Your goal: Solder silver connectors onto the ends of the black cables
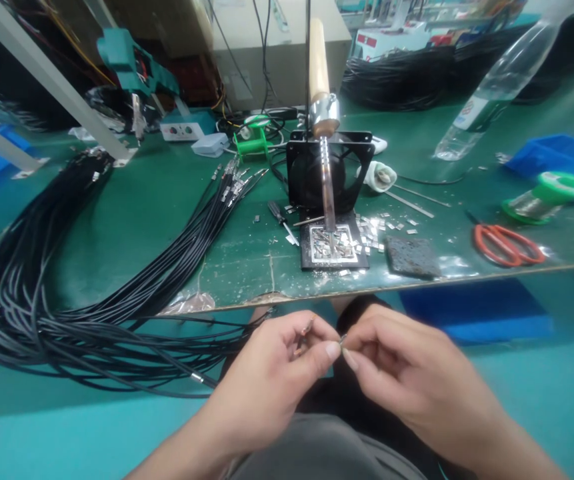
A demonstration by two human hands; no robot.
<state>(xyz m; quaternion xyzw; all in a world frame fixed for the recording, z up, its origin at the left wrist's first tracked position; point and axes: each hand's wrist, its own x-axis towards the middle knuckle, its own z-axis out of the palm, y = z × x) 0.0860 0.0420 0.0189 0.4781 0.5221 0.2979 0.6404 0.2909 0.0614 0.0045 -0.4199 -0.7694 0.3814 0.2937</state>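
Observation:
Above my lap, in front of the table edge, both hands meet with their fingertips pinched together. My left hand (277, 377) is closed on a cable end, with a small coppery and metallic bit (307, 329) showing between the fingers. Thumb and forefinger of my right hand (407, 360) pinch a tiny metal-looking piece (343, 339) at the left fingertips; its kind is too small to tell. Black cables (167, 350) hang off the table and run behind my left hand. On the table lies a cable bundle (177, 260) with metal-tipped ends.
A soldering iron (327, 173) hangs tip down over a tray of small metal parts (311, 260), before a black fan (294, 173). Nearby lie a screwdriver (277, 212), a dark sponge-like block (411, 257), red-handled scissors (507, 245), a solder spool (534, 203) and a plastic bottle (474, 113).

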